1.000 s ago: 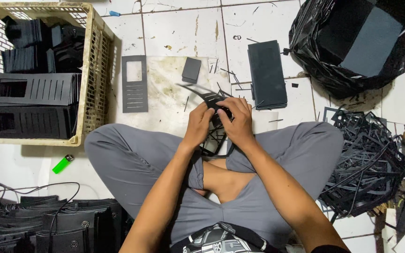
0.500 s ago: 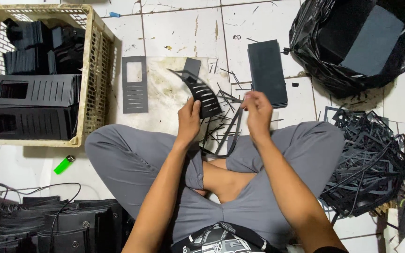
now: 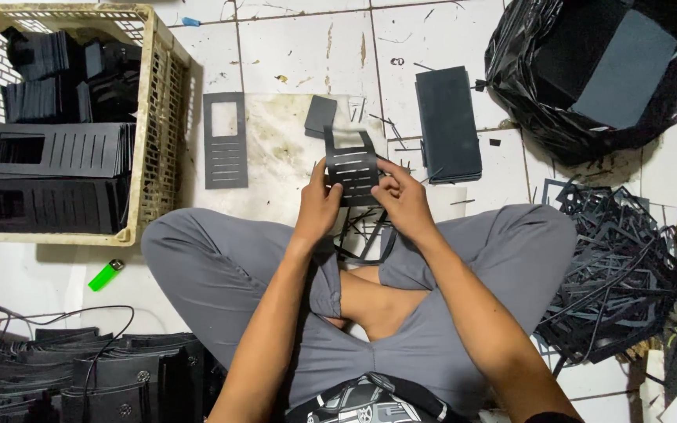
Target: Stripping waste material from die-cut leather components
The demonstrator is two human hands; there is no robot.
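1. Two hands now pinch one slotted black sheet: your left hand grips its left edge, your right hand its right. Half a second ago it curled sideways between them; now it is flat and upright, so its thin offcut frame hangs loose below, seemingly stripped.
2. Beyond your fingers, a stained mat carries a grey slotted panel.
3. Past your right hand, a stack of matte dark sheets; farther right, tangled black trimmings.
4. Left, a woven-look plastic basket holding finished pieces.
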